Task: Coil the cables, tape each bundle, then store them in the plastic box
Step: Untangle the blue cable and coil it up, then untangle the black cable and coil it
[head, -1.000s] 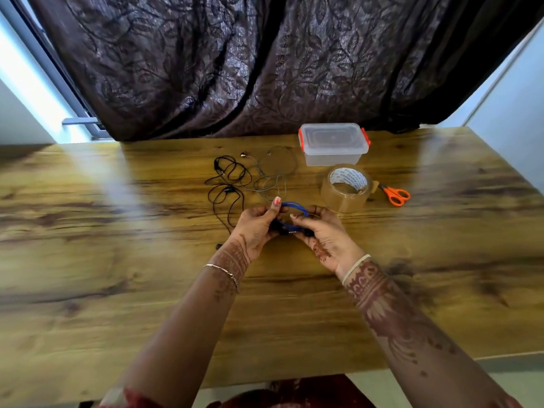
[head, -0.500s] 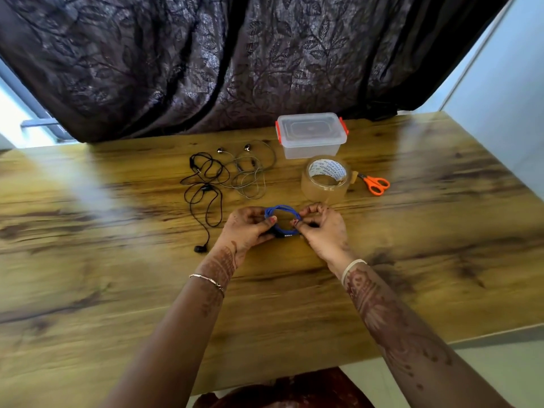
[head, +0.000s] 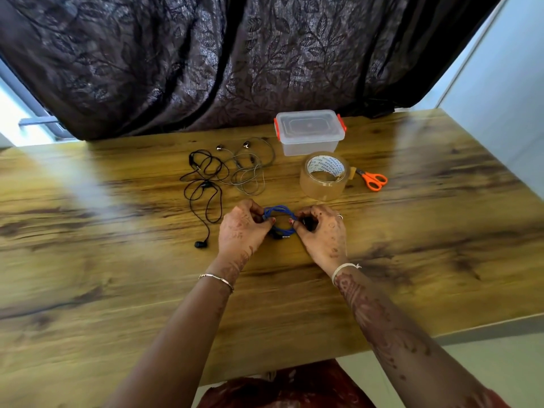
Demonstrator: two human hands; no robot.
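both hands meet at one thing: the left hand (head: pixel 241 228) pinches the left side of a thin blue cable wound into a small round coil (head: pixel 279 212), thumb and fingers curled onto its strands, and the right hand (head: pixel 322 234) grips the coil's right side the same way. the coil sits between the two hands, low over the glossy wooden bench (head: pixel 117 275); whether it touches the wood i cannot tell. a dark plug end shows at the coil's near edge, beside the left thumb.

beyond the left hand lies a loose black earphone cable (head: pixel 206 184), uncoiled, with one earbud resting just to the outer side of that hand. further out, beyond the gap between the hands, a thin grey earphone cable (head: pixel 250 169) lies in slack loops that overlap the black one.

beyond the right hand, near it, stands a wide roll of clear brownish packing tape (head: pixel 323 178), its printed white core facing up. a pair of orange-handled scissors (head: pixel 372 179) lies just to the outer side of the roll, the blades partly hidden behind it. past the tape, well apart from the hands, is a clear rectangular plastic box with orange side clips (head: pixel 309 134), its lid on.

a thin metal bracelet (head: pixel 216 278) circles the left wrist and a white band (head: pixel 343 269) the right. a dark leaf-patterned curtain (head: pixel 235 54) hangs behind the bench's far edge.
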